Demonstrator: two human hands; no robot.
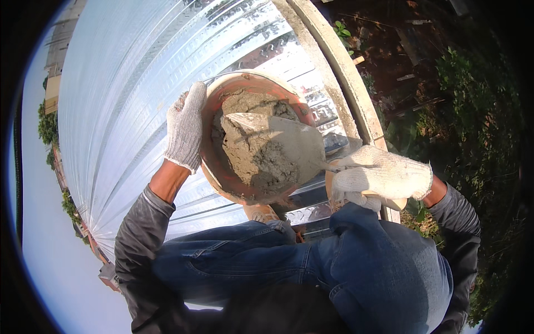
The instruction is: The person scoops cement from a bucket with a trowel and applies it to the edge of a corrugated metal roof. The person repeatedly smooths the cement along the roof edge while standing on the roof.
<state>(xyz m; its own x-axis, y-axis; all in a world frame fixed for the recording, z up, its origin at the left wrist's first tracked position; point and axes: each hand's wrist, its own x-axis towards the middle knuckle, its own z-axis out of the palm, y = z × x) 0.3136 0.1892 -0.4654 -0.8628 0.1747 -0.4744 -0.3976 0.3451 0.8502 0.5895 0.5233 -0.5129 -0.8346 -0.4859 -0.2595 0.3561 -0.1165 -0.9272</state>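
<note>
A round orange-red bucket [212,161], its rim smeared with mortar, is in front of my knees above the metal sheeting. Grey wet mortar [245,147] fills part of it, lumpy and uneven. My left hand [187,125], in a knitted white glove, grips the bucket's left rim. A pointed trowel [295,145] reaches over the bucket from the right, its mortar-coated blade lying on or just above the mortar, tip to the left. My right hand [384,172], gloved too, is closed around the trowel's wooden handle [389,201]. Part of the handle is hidden by the fingers.
Shiny ribbed metal roofing [139,72] spreads ahead and to the left. Along its right side runs a concrete wall edge [339,61], with a drop beyond to shaded ground and green plants [473,94]. My jeans-clad legs [250,253] are bent close below the bucket.
</note>
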